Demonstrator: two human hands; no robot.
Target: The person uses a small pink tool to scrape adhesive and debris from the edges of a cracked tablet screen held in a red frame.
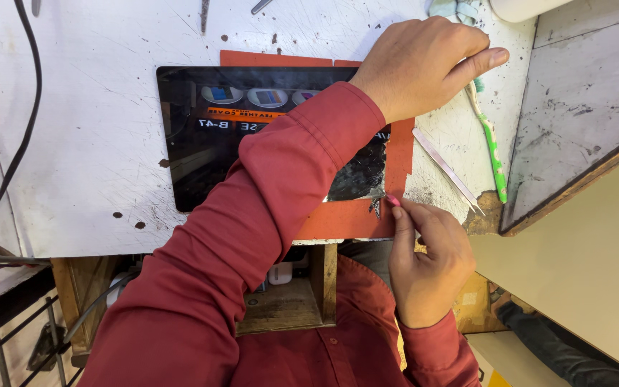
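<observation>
Black tablet (209,136) lies flat on orange mat (352,223), mid white surface (94,165), glass cracked. Left hand (424,64) presses tablet's far end, fingers bent. Right hand (428,261) pinches small pink pick (392,200) at cracked corner. Tweezers (444,169), green toothbrush (492,147) near surface's right edge.

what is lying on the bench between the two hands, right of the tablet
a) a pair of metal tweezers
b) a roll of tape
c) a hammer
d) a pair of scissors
a, a thin pair of metal tweezers lies slanted on the white bench, beside the green toothbrush, between the left hand resting above the tablet and the right hand at its cracked corner.
</observation>
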